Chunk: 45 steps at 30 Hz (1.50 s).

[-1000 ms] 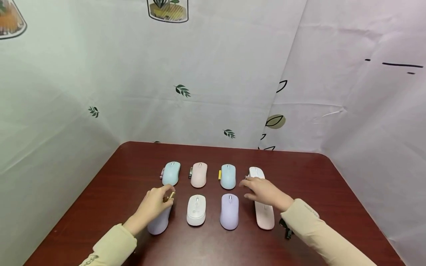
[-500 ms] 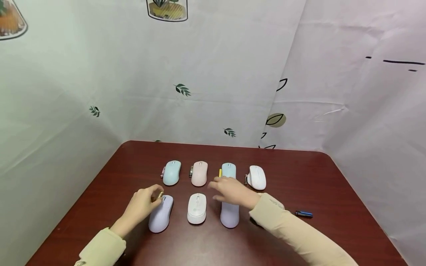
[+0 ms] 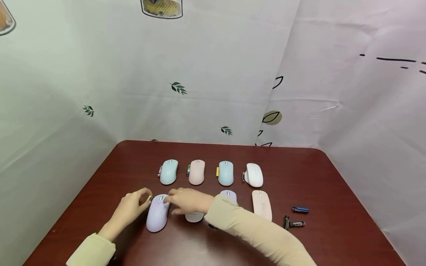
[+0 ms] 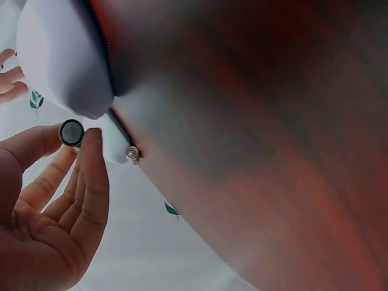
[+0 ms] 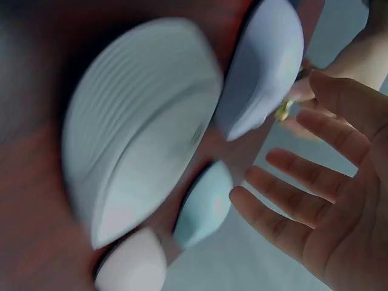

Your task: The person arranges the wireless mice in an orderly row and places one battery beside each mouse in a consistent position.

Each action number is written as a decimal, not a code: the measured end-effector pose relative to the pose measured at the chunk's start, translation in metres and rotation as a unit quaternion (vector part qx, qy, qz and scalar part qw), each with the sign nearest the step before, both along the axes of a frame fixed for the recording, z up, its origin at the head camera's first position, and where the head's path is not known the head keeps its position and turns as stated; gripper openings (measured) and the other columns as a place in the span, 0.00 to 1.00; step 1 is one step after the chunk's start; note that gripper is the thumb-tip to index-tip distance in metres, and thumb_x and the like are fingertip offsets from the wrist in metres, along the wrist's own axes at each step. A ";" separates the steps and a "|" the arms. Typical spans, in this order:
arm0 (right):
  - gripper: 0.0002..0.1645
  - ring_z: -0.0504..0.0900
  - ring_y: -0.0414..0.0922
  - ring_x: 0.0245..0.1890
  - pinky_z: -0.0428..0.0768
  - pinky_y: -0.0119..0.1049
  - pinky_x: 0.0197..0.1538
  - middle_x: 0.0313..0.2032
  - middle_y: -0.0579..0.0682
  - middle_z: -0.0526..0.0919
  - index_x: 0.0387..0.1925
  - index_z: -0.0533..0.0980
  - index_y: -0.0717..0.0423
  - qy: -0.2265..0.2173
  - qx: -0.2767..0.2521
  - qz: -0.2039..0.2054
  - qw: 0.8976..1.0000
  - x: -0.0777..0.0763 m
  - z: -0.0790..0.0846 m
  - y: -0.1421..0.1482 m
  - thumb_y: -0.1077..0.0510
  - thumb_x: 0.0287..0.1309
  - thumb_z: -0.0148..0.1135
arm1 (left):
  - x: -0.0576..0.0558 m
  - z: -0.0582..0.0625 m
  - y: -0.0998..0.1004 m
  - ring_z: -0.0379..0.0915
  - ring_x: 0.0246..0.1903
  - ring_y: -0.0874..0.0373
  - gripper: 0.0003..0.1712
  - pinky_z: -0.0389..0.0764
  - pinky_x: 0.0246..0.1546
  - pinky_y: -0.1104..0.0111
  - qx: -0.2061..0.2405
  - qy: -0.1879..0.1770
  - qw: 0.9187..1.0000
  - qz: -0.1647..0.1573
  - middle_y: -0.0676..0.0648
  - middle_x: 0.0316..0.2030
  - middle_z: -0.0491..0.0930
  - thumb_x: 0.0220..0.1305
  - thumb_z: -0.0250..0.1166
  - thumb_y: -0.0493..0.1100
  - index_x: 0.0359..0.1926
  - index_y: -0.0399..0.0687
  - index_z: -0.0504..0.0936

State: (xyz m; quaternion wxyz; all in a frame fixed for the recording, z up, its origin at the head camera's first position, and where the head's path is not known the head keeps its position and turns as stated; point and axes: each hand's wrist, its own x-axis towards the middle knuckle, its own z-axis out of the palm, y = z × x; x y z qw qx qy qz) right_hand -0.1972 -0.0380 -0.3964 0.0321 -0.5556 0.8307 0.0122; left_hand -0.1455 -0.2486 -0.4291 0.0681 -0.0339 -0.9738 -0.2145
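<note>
My left hand pinches a small gold-and-black battery between thumb and fingertips. It is held just left of the front end of a lavender mouse on the table. On that mouse's other side is my right hand, fingers extended towards its front. The right wrist view shows the right palm with spread fingers and nothing in them. Under the right hand, a white mouse is mostly hidden. The right sleeve partly covers a second lavender mouse.
Farther back stand a mint mouse, a pink mouse, a blue mouse and a white mouse, each with a battery beside it. A pale pink mouse and loose batteries lie to the right.
My right hand has swept left across the front row, from the pale pink mouse to the leftmost lavender one. My left hand has shifted left, still pinching the battery.
</note>
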 end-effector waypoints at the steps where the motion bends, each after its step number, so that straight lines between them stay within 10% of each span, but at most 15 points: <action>1: 0.25 0.78 0.39 0.50 0.74 0.26 0.52 0.54 0.44 0.76 0.58 0.73 0.44 -0.003 0.008 0.005 1.000 0.004 -0.001 -0.006 0.49 0.59 0.62 | 0.002 -0.002 -0.002 0.62 0.16 0.62 0.10 0.63 0.18 0.69 0.001 -0.008 1.000 0.001 0.53 0.15 0.70 0.54 0.65 0.35 0.39 0.45 0.79; 24: 0.32 0.73 0.39 0.59 0.72 0.28 0.57 0.68 0.45 0.63 0.67 0.62 0.35 -0.042 0.159 -0.077 0.983 0.019 0.000 -0.057 0.47 0.63 0.57 | -0.001 -0.006 -0.011 0.67 0.16 0.62 0.10 0.66 0.19 0.67 0.007 -0.040 0.999 -0.005 0.53 0.15 0.74 0.49 0.69 0.33 0.36 0.41 0.82; 35: 0.19 0.75 0.33 0.50 0.73 0.23 0.48 0.48 0.38 0.80 0.53 0.74 0.43 -0.024 0.129 -0.054 0.990 0.019 0.003 -0.057 0.49 0.60 0.60 | -0.002 -0.006 -0.006 0.70 0.13 0.64 0.12 0.69 0.16 0.70 0.041 -0.059 0.997 -0.004 0.52 0.14 0.74 0.51 0.68 0.32 0.39 0.39 0.82; 45: 0.22 0.75 0.35 0.55 0.73 0.25 0.51 0.56 0.43 0.75 0.55 0.72 0.42 -0.052 0.116 -0.068 0.990 0.014 0.000 -0.054 0.49 0.59 0.61 | -0.004 -0.008 -0.004 0.70 0.14 0.63 0.13 0.69 0.16 0.70 0.041 -0.067 0.997 -0.007 0.52 0.15 0.75 0.50 0.67 0.29 0.40 0.37 0.82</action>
